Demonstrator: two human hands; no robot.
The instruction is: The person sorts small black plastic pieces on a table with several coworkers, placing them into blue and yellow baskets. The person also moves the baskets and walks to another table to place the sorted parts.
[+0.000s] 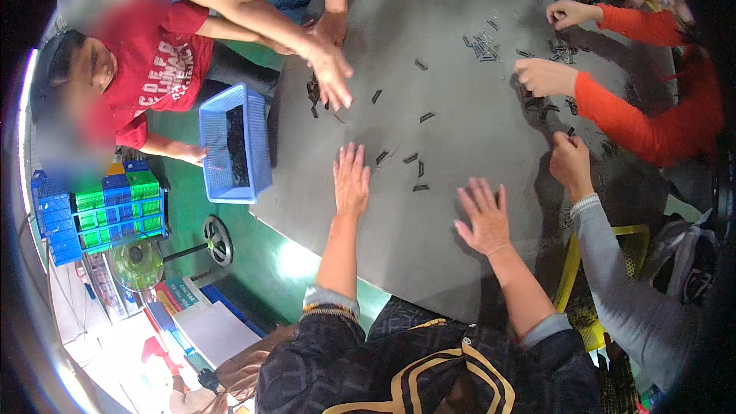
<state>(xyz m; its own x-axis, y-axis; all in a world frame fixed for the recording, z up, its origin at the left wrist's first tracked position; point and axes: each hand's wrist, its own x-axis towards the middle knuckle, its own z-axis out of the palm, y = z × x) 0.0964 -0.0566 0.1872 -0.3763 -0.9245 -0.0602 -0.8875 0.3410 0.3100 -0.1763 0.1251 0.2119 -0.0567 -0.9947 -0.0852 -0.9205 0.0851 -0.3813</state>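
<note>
My left hand [351, 179] lies flat on the grey table [414, 245], fingers spread, holding nothing. A few small dark flat pieces [406, 159] lie just right of its fingertips. Resting open on the table further right, my right hand [483, 216] is also empty, palm down. More dark pieces [481, 44] are scattered across the far half of the table.
A blue slotted basket [257, 146] with dark pieces hangs at the table's left edge, held by a person in red. Another person's hands [330, 69] sweep pieces near it. Hands in orange sleeves [544, 77] and a grey-sleeved hand [571, 165] work at the right. Stacked crates [100, 211] stand on the green floor.
</note>
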